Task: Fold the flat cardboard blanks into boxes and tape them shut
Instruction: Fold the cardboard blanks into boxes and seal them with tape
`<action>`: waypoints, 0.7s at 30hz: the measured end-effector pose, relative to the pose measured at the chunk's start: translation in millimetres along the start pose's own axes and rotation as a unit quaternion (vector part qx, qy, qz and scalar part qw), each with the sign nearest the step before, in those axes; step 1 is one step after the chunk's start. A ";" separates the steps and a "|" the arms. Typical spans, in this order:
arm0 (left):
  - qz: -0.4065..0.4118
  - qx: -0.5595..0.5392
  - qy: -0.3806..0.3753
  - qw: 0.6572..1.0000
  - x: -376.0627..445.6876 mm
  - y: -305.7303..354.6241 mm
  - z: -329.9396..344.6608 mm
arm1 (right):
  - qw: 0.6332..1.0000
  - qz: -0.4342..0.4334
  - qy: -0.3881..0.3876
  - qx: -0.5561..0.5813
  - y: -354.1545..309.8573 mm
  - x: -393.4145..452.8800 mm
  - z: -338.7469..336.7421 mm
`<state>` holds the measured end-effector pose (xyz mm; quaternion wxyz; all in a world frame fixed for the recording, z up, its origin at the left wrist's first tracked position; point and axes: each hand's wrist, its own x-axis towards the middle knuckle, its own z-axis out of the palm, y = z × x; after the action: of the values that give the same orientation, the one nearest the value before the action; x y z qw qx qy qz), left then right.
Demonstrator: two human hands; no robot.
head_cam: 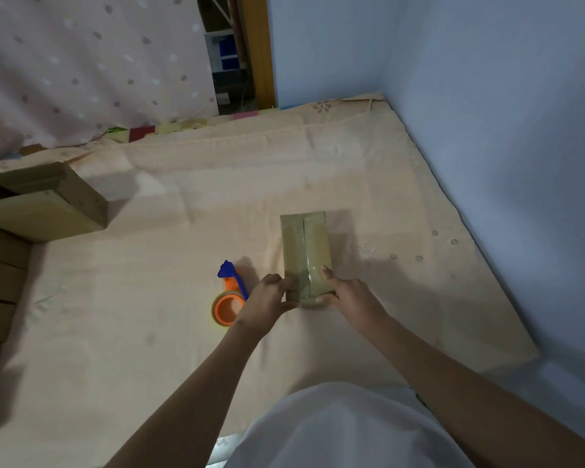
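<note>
A closed, taped cardboard box (305,255) lies lengthwise on the sheet, just right of the orange tape dispenser (228,300).

You were in a home bedroom: a peach-sheeted mattress (217,197) filled the corner, blue walls (487,96) right, a dotted curtain (81,62) far left.
</note>
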<state>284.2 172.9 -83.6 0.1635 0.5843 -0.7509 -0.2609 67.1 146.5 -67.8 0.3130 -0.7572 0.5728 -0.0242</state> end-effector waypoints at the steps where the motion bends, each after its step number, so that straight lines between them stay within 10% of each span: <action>1: 0.005 0.005 -0.002 1.000 1.0 -1.1 0.0 | 1.000 -0.006 -0.010 -0.001 1.6 0.5 -0.5; 21: -0.002 0.107 0.009 0.994 -3.3 14.4 11.8 | 0.958 -0.035 -0.072 -0.274 -10.0 4.9 8.8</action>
<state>267.2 181.1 -84.6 0.1062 0.6026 -0.7716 -0.1739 80.8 147.6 -71.4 0.1327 -0.8334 0.5063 0.1772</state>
